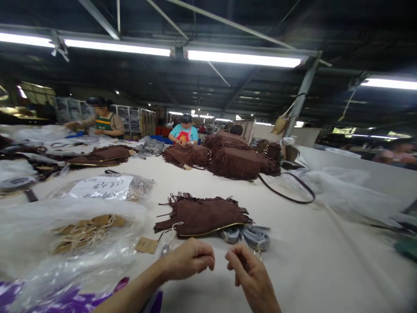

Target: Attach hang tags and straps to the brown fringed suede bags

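Note:
A brown fringed suede bag (208, 216) with a gold zipper lies flat on the white table (312, 256), just beyond my hands. Its tan paper tag (146, 244) rests at its left on a white string. Grey wrapped straps (252, 237) stick out by its lower right corner. My left hand (190, 259) hovers near the bag's front edge, fingers curled, with nothing visible in them. Facing it across a small gap, my right hand (249, 271) has its fingers bent and slightly apart, holding nothing.
Stacked brown fringed bags (237, 156) stand at the back. Clear plastic with tan tags (87, 232) lies left, near a labelled bag (104, 187). A dark strap loop (293, 200) and plastic sheeting (358, 195) lie right. Two people (184, 130) (106, 121) work across the table.

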A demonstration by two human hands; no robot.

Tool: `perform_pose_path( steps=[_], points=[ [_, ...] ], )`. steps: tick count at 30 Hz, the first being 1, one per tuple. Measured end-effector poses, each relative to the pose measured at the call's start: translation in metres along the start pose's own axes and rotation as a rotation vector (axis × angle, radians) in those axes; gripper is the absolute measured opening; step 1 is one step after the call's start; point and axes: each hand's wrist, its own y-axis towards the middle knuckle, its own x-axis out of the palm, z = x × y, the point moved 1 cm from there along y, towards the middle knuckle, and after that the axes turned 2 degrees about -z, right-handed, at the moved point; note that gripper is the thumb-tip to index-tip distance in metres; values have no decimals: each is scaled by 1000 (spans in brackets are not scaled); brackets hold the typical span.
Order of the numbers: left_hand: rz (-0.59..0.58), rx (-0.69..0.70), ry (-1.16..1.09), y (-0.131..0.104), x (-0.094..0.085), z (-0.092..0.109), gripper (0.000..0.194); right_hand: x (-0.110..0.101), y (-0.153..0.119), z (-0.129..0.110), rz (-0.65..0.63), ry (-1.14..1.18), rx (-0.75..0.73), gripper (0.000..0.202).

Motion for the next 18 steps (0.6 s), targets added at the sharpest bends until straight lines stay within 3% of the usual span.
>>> perform_pose_path(
  steps=[4,6,8,10,14,18],
  points=[
    [-86,-3,17,6,12,4,18,1,-3,-4,111,541,161,47],
    [-4,26,219,13,10,2,15,-8,0,-9,138,717,232,47],
    [165,34,529,23,3,-5,35,-23,3,-15,116,791,202,46],
    [287,-40,775,36,-7,-18,55,-40,6,-19,61,783,132,44],
    [340,-180,851,57,-31,-40,24,-61,7,-20,-24,520,80,41],
    [436,-182,777,63,-58,-35,15,-68,7,-19,-20,378,33,46]
  ],
)
